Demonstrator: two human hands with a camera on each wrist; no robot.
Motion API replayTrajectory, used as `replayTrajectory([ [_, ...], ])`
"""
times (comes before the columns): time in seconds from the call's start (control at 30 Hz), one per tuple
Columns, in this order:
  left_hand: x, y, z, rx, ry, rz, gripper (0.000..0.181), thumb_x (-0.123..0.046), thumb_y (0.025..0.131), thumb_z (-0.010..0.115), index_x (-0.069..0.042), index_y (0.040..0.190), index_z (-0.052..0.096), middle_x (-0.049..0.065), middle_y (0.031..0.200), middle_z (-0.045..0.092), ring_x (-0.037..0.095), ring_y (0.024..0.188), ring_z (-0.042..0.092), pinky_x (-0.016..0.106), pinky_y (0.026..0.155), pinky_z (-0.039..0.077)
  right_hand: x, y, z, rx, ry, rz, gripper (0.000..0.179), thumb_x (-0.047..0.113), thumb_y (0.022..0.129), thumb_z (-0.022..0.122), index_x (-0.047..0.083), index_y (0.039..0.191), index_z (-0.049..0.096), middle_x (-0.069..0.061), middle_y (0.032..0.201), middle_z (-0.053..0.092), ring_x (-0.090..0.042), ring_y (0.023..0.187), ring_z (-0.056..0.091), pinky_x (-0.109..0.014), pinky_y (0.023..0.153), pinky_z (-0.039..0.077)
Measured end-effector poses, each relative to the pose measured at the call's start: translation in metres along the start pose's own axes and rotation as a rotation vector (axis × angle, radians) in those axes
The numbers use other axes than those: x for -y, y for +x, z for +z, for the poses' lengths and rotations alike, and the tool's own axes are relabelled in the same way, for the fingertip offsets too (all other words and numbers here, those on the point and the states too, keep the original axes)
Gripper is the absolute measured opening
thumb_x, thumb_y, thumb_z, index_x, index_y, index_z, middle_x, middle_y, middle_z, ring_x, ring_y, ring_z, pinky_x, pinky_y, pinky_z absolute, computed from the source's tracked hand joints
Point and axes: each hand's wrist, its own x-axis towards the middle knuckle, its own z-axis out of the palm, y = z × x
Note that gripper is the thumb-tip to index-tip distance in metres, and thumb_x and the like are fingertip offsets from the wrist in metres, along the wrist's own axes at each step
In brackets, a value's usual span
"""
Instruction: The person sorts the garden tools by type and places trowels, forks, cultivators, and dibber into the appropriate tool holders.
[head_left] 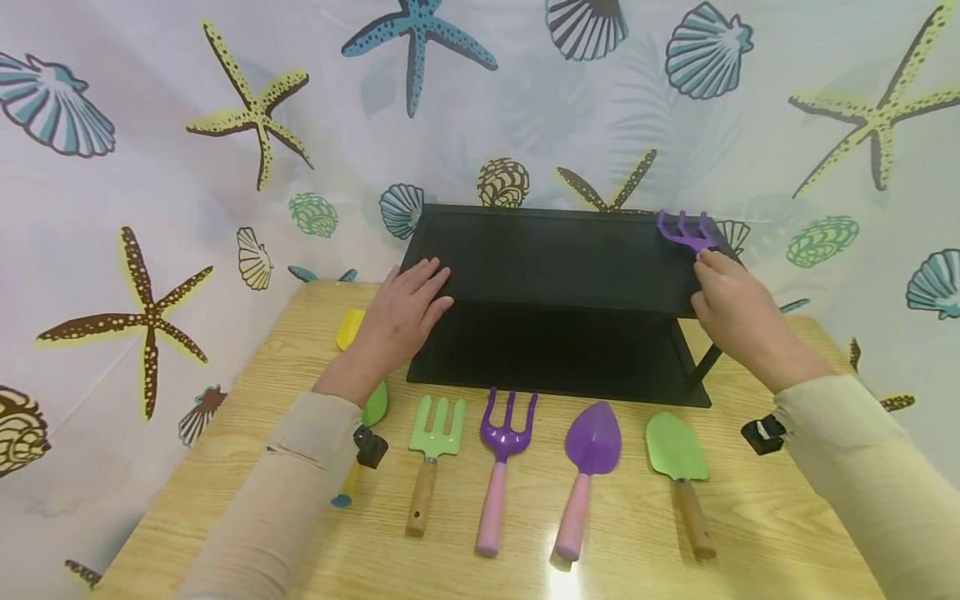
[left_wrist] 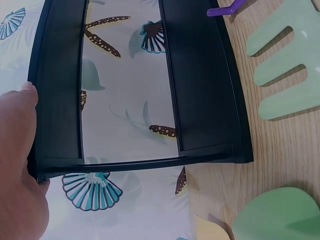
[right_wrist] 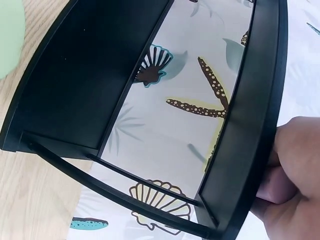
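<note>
A two-tier black shelf [head_left: 555,258] stands at the back of the wooden table. My left hand [head_left: 397,321] rests on the left end of its upper tier, fingers extended. At the right end, my right hand [head_left: 738,308] grips a small purple hand fork [head_left: 688,237], its tines pointing away over the upper tier. The fork's pink handle [right_wrist: 278,185] is mostly hidden in the fist. In front of the shelf lie a light green hand fork [head_left: 437,433], another purple hand fork [head_left: 506,440], a purple trowel [head_left: 593,439] and a green trowel [head_left: 675,447].
Left of the shelf, a yellow tool [head_left: 349,328] and a green-bladed tool [head_left: 376,405] are partly covered by my left arm. Behind the table [head_left: 622,542] hangs a white cloth [head_left: 480,100] printed with shells and starfish. Slim side rails [right_wrist: 120,192] join the shelf's two tiers.
</note>
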Motion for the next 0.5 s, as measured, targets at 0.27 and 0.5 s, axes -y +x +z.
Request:
replayTrajectory([
  [0.27, -0.0020, 0.0004, -0.0006, 0.009, 0.021, -0.005, 0.057, -0.040, 0.105, 0.043, -0.012, 0.154, 0.037, 0.010, 0.161, 0.035, 0.028, 0.151, 0.028, 0.049, 0.126, 0.015, -0.0012, 0.0000, 0.0033, 0.060, -0.020, 0.032, 0.046, 0.002, 0.098, 0.038, -0.022, 0.137, 0.041, -0.037, 0.149, 0.036, -0.051, 0.140, 0.033, -0.060, 0.116, 0.030],
  [0.5, -0.0033, 0.0001, -0.0017, 0.020, 0.032, -0.011, 0.057, -0.040, 0.105, 0.043, -0.012, 0.154, 0.037, 0.010, 0.161, 0.034, 0.028, 0.151, 0.028, 0.049, 0.126, 0.015, -0.0025, -0.0042, 0.0028, 0.075, 0.047, 0.049, 0.053, 0.017, 0.103, 0.038, -0.015, 0.144, 0.035, -0.034, 0.153, 0.032, -0.050, 0.143, 0.027, -0.062, 0.119, 0.024],
])
